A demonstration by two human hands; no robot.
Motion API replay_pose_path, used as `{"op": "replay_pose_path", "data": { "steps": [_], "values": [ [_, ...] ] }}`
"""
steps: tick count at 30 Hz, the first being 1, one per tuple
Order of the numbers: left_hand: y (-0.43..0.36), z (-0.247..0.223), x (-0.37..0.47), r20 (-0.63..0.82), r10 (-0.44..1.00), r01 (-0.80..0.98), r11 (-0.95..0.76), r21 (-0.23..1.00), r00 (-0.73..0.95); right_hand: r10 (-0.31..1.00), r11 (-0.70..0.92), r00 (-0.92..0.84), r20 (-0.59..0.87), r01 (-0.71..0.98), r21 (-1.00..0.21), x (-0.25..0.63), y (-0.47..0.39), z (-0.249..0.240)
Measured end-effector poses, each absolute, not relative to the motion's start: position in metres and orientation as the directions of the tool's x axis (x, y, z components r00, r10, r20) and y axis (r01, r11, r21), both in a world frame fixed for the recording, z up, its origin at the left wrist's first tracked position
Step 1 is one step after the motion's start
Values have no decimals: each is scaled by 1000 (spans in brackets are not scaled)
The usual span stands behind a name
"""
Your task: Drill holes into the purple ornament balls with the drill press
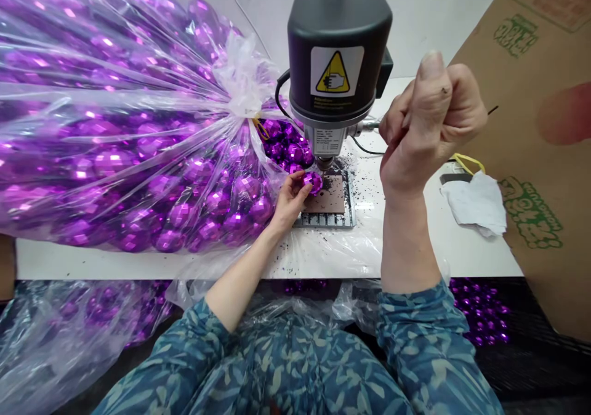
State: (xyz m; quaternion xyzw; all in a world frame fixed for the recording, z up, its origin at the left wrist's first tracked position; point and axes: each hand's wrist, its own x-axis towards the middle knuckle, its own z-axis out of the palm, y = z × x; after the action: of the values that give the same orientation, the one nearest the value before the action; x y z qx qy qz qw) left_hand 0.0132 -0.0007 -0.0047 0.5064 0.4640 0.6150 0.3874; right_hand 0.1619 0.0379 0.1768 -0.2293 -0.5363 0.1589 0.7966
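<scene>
Pinching a purple ball (314, 183), the left hand (290, 202) sits below the drill press (340, 111). Right of it, the right hand (427, 125) clasps a lever (370, 126).

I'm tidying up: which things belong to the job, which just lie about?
Apparently in use:
purple ball in left hand
machine
lever at right hand
brown board
bag of balls

Probably lying about:
crumpled white sheet
printed cardboard box

Teal-blue garment (305, 372), pale leaf print, bunched forearm-length sleeves (422, 329)
</scene>
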Motion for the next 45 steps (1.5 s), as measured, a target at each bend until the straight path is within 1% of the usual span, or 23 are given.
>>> {"op": "replay_pose_path", "data": {
  "steps": [2, 5, 8, 10, 14, 16, 19, 22, 28, 34, 41, 45],
  "values": [
    [-1, -6, 12, 297, 933, 41, -295, 955, -201, 473, 861, 393, 789, -15, -509, 161, 37, 176],
    [-3, -8, 8, 378, 897, 172, -345, 923, -228, 485, 838, 393, 781, 45, -543, 161, 37, 176],
    [-1, -11, 4, 443, 883, 251, -399, 882, -157, 496, 825, 375, 783, 79, -560, 161, 36, 179],
    [1, -14, 4, 433, 893, 219, -400, 890, -128, 470, 848, 380, 796, 55, -527, 160, 36, 184],
    [7, -19, 8, 346, 931, 52, -342, 938, -115, 427, 891, 407, 807, -35, -453, 157, 40, 194],
    [10, -20, 9, 322, 943, 7, -323, 946, -80, 432, 891, 416, 800, -58, -451, 156, 43, 198],
    [14, -19, 8, 316, 948, -24, -317, 948, -38, 463, 872, 410, 786, -49, -488, 155, 44, 200],
    [17, -20, 7, 318, 948, -35, -318, 948, -8, 463, 871, 414, 784, -47, -489, 155, 43, 201],
    [18, -23, 11, 326, 945, -45, -325, 945, 18, 445, 889, 418, 792, -103, -446, 155, 41, 200],
    [16, -22, 11, 372, 927, -12, -372, 928, 58, 461, 866, 414, 785, -18, -500, 156, 40, 201],
    [11, -18, 18, 364, 930, 36, -366, 930, 41, 451, 861, 421, 787, 28, -508, 155, 42, 200],
    [11, -17, 25, 342, 939, 15, -342, 940, -29, 472, 845, 410, 780, 42, -533, 155, 43, 200]
  ]
}}
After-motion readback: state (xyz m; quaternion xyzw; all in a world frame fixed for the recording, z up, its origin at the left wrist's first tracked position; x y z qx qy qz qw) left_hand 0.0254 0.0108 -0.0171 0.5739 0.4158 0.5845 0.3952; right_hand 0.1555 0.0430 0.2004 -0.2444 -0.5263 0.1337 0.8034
